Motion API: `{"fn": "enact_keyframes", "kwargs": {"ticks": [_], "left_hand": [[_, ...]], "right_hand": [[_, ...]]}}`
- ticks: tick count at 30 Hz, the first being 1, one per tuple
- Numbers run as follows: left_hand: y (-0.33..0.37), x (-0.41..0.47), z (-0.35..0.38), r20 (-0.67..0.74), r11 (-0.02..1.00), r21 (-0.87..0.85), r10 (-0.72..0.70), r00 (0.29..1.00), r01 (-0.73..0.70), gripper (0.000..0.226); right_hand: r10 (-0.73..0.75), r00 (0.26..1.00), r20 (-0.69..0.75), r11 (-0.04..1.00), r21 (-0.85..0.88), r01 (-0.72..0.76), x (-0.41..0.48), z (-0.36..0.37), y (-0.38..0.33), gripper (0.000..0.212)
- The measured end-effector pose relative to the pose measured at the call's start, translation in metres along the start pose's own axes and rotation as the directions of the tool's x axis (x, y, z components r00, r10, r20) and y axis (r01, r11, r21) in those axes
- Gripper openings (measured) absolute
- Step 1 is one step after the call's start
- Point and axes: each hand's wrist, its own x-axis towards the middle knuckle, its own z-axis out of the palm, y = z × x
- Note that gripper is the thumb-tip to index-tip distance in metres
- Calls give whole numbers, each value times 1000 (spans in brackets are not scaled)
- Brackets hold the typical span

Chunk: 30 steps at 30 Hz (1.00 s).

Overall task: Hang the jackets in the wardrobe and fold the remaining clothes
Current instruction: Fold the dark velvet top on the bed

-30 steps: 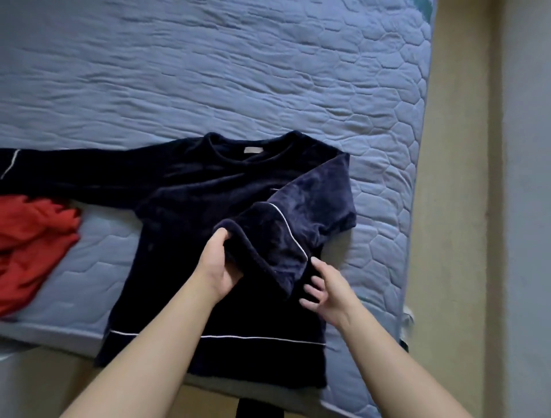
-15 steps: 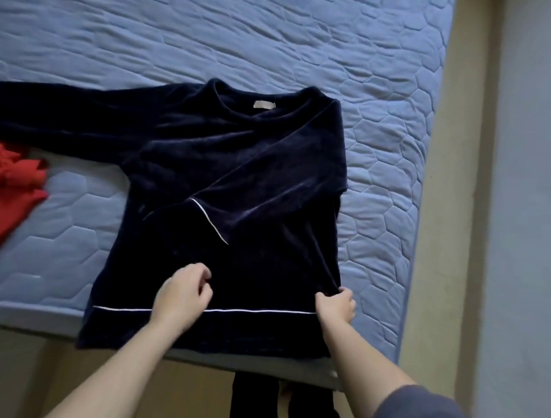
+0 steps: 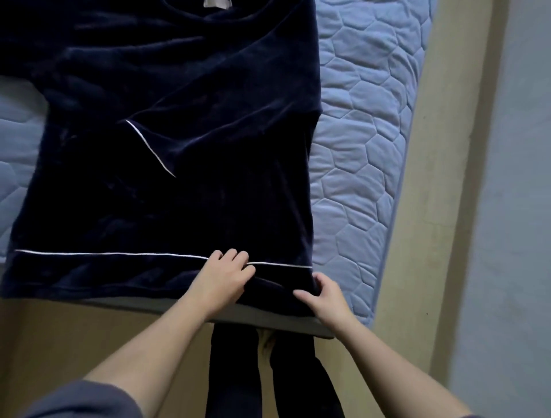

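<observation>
We have the dark navy top [image 3: 179,89] spread flat on the blue quilted mattress [image 3: 357,149], filling the upper left and centre of the frame. Its long axis runs from the hem at the bottom edge of the bed up to the neck label [image 3: 216,2] at the top of the frame, so the whole garment lies away from both grips. Our left hand [image 3: 222,279] sits on the hem band at lower centre, with its fingers curled over the white piping [image 3: 104,253] and, as far as we can tell, pinching a ridge of cloth. Our right hand [image 3: 326,298] is just beside it at the lower right corner of the hem, with thumb and fingers closed on the edge. The right hand is nearer the side seam, and the left hand is further in. One sleeve [image 3: 214,125] lies folded slantwise across the chest, and its piped cuff [image 3: 149,146] points toward the lower left. The cloth looks like plush velour, with a soft sheen, limp and heavy. We judge that it will sag unless both corners rise together. The far left part of the hem is unheld, so folding the right side inward seems the likelier move.
</observation>
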Motion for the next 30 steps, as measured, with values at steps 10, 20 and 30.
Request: {"fn": "enact_keyframes", "kwargs": {"ticks": [10, 20, 30], "left_hand": [[13, -26, 14, 106, 993, 116, 23, 994, -35, 54], [-49, -84, 8, 59, 896, 211, -410, 910, 390, 49], [-49, -109, 30, 379, 892, 276, -443, 813, 357, 53]], "right_hand": [[-546, 838, -9, 491, -814, 311, -32, 21, 6, 83], [-707, 623, 335, 5, -878, 478, -10, 18, -1, 11], [-205, 900, 384, 185, -888, 421, -26, 29, 8, 37]]}}
